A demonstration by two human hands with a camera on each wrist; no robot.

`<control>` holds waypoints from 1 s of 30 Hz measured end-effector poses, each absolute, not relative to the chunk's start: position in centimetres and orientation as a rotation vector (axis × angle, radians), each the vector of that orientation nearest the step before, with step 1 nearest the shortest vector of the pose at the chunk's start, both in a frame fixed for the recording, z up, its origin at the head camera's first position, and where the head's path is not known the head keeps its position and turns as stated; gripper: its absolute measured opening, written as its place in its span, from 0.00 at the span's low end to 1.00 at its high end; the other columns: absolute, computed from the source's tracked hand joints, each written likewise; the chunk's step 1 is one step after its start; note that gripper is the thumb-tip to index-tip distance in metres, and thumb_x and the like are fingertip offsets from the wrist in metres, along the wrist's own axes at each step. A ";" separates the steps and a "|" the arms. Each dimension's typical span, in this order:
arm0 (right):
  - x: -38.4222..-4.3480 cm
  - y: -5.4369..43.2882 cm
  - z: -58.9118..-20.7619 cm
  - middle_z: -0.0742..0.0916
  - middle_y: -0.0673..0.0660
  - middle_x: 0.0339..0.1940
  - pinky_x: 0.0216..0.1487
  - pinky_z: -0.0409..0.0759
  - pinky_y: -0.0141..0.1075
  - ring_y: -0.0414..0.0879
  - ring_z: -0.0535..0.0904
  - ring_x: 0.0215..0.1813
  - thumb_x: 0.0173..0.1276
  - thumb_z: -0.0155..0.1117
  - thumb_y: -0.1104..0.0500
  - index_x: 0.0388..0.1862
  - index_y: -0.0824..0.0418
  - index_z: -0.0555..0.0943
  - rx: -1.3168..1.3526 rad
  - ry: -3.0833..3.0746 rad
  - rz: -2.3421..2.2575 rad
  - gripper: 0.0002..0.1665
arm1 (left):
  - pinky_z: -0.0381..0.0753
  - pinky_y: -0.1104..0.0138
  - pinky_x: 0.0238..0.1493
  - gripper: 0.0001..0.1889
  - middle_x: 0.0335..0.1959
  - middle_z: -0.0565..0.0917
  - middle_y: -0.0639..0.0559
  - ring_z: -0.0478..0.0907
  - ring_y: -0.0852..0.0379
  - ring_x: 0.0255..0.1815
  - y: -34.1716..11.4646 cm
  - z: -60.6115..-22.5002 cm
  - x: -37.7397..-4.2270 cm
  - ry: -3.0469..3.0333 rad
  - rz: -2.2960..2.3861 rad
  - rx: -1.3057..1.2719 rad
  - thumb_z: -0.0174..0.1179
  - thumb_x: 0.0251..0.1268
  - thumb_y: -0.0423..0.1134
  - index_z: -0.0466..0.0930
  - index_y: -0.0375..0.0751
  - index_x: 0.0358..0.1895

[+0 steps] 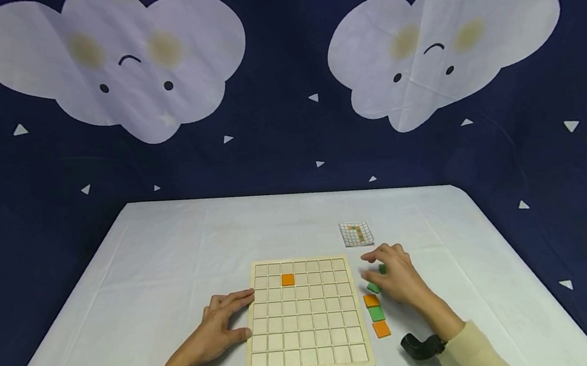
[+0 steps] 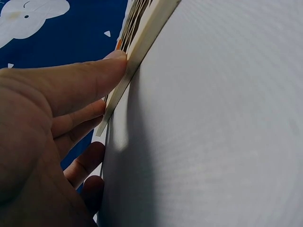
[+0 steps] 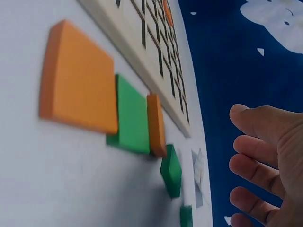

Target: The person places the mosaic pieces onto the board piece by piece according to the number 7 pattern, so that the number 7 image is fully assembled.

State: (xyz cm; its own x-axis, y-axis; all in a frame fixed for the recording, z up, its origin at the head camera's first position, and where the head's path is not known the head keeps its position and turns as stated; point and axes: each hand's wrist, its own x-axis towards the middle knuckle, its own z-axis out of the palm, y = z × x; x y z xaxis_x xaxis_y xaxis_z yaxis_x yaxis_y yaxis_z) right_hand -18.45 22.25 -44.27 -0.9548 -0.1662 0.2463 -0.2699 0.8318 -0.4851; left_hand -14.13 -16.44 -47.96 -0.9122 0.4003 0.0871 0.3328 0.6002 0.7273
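Observation:
A pale wooden grid board (image 1: pixel 304 316) lies in the middle of the table, with one orange tile (image 1: pixel 287 279) in a cell of its second row. My left hand (image 1: pixel 218 326) rests at the board's left side, thumb and fingertips against the edge; the left wrist view shows the thumb on the rim (image 2: pixel 137 56). Over the tiles right of the board hovers my right hand (image 1: pixel 395 273), fingers loosely bent and apart, holding nothing. Below it are a green tile (image 1: pixel 373 288) and another, partly hidden green tile (image 1: pixel 383 269). Nearer lie an orange tile (image 1: pixel 371 300), a green tile (image 1: pixel 377 314) and an orange tile (image 1: pixel 382 329).
A small printed card (image 1: pixel 356 234) with a coloured grid pattern lies beyond the board's far right corner. White cloth covers the table (image 1: pixel 170 253). Behind it hangs a dark blue curtain (image 1: pixel 278 148) with clouds and small triangles.

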 end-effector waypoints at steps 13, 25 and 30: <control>-18.7 24.2 -45.3 0.83 0.54 0.46 0.48 0.63 0.42 0.50 0.69 0.47 0.54 0.71 0.54 0.48 0.56 0.83 0.279 -2.880 0.780 0.21 | 0.52 0.60 0.51 0.34 0.69 0.68 0.54 0.59 0.63 0.53 -16.4 -47.9 -14.1 2.740 1.214 0.631 0.68 0.50 0.40 0.71 0.45 0.65; -19.3 26.1 -46.5 0.83 0.55 0.47 0.50 0.63 0.44 0.51 0.68 0.48 0.53 0.71 0.56 0.48 0.58 0.83 0.239 -2.915 0.724 0.21 | 0.53 0.61 0.51 0.34 0.69 0.69 0.54 0.59 0.63 0.54 -16.4 -47.9 -14.1 2.758 1.210 0.642 0.69 0.49 0.39 0.71 0.44 0.65; -19.5 26.6 -46.7 0.83 0.57 0.47 0.49 0.63 0.44 0.52 0.69 0.47 0.53 0.71 0.56 0.48 0.59 0.83 0.249 -2.913 0.714 0.21 | 0.53 0.61 0.51 0.34 0.69 0.69 0.54 0.59 0.63 0.53 -16.4 -47.8 -14.0 2.759 1.211 0.639 0.69 0.49 0.39 0.71 0.44 0.64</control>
State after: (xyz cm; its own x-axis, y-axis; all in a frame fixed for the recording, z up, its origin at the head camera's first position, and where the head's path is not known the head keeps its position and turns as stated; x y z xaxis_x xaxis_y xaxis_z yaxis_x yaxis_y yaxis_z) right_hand -19.52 26.58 -46.65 -0.9776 -0.1281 0.1667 -0.1907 0.8742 -0.4465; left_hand -14.04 -16.42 -47.84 -0.9121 0.3955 0.1079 0.3472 0.6054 0.7162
